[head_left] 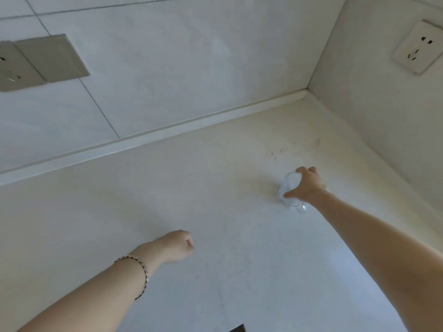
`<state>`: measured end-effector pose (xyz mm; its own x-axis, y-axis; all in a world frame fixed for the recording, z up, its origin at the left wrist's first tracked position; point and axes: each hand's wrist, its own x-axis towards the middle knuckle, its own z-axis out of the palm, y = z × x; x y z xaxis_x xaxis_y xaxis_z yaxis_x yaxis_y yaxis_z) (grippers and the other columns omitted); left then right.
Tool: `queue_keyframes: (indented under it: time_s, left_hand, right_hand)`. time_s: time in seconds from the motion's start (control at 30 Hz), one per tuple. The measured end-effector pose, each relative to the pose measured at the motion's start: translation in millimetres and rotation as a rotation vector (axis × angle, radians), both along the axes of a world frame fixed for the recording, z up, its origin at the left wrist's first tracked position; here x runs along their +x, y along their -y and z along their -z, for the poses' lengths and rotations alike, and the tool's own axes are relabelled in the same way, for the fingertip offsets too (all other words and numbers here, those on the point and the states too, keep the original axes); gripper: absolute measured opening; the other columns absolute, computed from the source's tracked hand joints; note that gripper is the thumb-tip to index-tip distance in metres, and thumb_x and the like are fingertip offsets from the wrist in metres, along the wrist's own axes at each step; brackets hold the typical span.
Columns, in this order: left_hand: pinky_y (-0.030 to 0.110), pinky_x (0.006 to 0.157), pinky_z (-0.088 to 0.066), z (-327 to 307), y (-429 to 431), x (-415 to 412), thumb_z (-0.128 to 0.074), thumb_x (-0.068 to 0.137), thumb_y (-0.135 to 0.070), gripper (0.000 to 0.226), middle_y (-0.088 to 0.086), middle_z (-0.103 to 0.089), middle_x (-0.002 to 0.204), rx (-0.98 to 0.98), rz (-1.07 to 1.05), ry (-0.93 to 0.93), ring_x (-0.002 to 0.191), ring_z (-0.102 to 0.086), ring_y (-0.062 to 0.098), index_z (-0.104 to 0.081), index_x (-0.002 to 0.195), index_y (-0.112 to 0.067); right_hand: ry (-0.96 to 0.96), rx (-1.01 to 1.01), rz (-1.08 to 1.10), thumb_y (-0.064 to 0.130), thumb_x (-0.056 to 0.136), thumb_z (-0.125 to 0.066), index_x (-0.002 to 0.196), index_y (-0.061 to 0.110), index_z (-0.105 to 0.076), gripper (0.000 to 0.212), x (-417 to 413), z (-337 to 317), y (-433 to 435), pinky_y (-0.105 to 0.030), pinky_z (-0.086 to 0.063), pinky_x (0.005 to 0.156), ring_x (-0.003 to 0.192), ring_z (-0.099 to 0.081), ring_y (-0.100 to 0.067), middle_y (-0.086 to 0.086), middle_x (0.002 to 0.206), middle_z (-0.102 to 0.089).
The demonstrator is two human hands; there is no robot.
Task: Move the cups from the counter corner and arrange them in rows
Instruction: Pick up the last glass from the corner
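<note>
Near the counter corner (275, 121), right hand (309, 185) grips one clear cup (287, 186), left hand (176, 246) curled empty; no row yet

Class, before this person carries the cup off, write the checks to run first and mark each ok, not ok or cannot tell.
1. Right hand grips cup: ok.
2. Cup lifted off the counter: cannot tell.
3. Left hand free: ok, curled, holding nothing.
4. Counter around cup bare: ok.
5. Row to join in view: not ok, no other cups show.
</note>
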<state>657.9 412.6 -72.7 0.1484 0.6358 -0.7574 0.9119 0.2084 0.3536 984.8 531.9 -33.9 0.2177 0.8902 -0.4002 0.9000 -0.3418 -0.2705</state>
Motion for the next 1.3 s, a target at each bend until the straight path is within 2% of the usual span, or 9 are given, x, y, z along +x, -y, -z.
queue_keyframes:
  time_s: [0.17,0.33,0.47,0.57,0.63,0.73,1.07,1.17,1.3]
  left_hand:
    - [0.022,0.057,-0.034,-14.3,40.7,-46.7,-0.041,0.090,-0.017,0.010,0.000,-0.050,0.089,0.024,-0.090,-0.014,0.072,-0.046,0.017,-0.048,0.085,-0.022]
    - [0.027,0.070,-0.039,-16.2,110.6,-119.9,-0.041,0.086,-0.018,0.013,-0.001,-0.053,0.087,0.024,-0.268,-0.044,0.077,-0.047,0.018,-0.048,0.078,-0.026]
    - [0.029,0.088,-0.046,-18.7,182.5,-187.3,-0.042,0.090,-0.021,0.011,-0.003,-0.057,0.100,0.030,-0.374,-0.062,0.096,-0.057,0.017,-0.052,0.087,-0.025]
    - [0.030,0.091,-0.045,-20.8,242.4,-243.6,-0.043,0.091,-0.023,0.012,-0.001,-0.057,0.107,0.025,-0.447,-0.068,0.104,-0.058,0.019,-0.054,0.093,-0.023]
    - [0.028,0.086,-0.044,-24.8,284.0,-282.3,-0.041,0.093,-0.021,0.018,0.002,-0.054,0.105,0.019,-0.481,-0.057,0.098,-0.054,0.020,-0.057,0.100,-0.020]
    - [0.025,0.068,-0.034,-28.9,347.6,-342.0,-0.039,0.093,-0.019,0.012,0.003,-0.043,0.093,-0.004,-0.500,-0.063,0.085,-0.040,0.017,-0.047,0.085,-0.022]
    - [0.027,0.069,-0.032,-45.8,469.7,-495.7,-0.042,0.087,-0.018,0.011,0.001,-0.047,0.087,-0.004,-0.669,-0.113,0.080,-0.042,0.019,-0.043,0.077,-0.018]
    - [0.026,0.060,-0.029,-45.0,474.7,-513.0,-0.040,0.088,-0.018,0.017,-0.002,-0.042,0.077,0.008,-0.689,-0.087,0.075,-0.039,0.019,-0.039,0.071,-0.019]
    - [0.019,0.057,-0.031,-44.9,467.2,-520.9,-0.040,0.091,-0.020,0.010,-0.005,-0.046,0.085,0.045,-0.692,-0.076,0.084,-0.045,0.017,-0.048,0.085,-0.018]
  right_hand:
    - [0.057,-0.036,-0.269,0.040,0.060,-0.082,0.134,0.028,-0.041,0.086,-68.9,-8.5,39.6,-0.032,-0.050,0.089,0.110,-0.059,-0.026,-0.001,0.130,-0.040]
    - [-0.015,-0.063,-0.460,0.040,0.060,-0.079,0.136,0.029,-0.037,0.088,-172.4,-20.3,88.8,-0.029,-0.049,0.086,0.108,-0.059,-0.023,0.002,0.129,-0.038]
    - [-0.019,-0.056,-0.643,0.039,0.062,-0.078,0.138,0.030,-0.035,0.088,-270.3,-24.1,147.3,-0.029,-0.050,0.086,0.109,-0.058,-0.022,0.004,0.131,-0.037]
    - [-0.035,-0.062,-0.740,0.039,0.064,-0.076,0.140,0.030,-0.033,0.088,-345.4,-22.2,201.9,-0.029,-0.049,0.088,0.111,-0.058,-0.022,0.004,0.133,-0.036]
    - [-0.053,-0.073,-0.779,0.039,0.064,-0.075,0.140,0.029,-0.033,0.087,-394.0,-20.5,240.0,-0.028,-0.050,0.088,0.109,-0.059,-0.022,0.004,0.133,-0.036]
    - [-0.077,-0.089,-0.813,0.038,0.065,-0.075,0.140,0.028,-0.033,0.086,-462.4,-18.5,294.3,-0.028,-0.050,0.086,0.106,-0.061,-0.021,0.004,0.132,-0.037]
    - [-0.053,-0.066,-0.905,0.034,0.069,-0.075,0.142,0.027,-0.031,0.085,-640.3,-13.9,386.6,-0.029,-0.048,0.088,0.113,-0.057,-0.025,0.001,0.135,-0.034]
    - [-0.024,-0.067,-0.896,0.033,0.070,-0.075,0.142,0.027,-0.031,0.085,-664.1,-11.3,393.0,-0.030,-0.048,0.091,0.115,-0.055,-0.025,0.001,0.136,-0.033]
    - [0.017,-0.070,-0.904,0.035,0.072,-0.074,0.144,0.026,-0.028,0.086,-678.0,-6.8,395.9,-0.031,-0.046,0.094,0.119,-0.050,-0.025,0.001,0.138,-0.031]
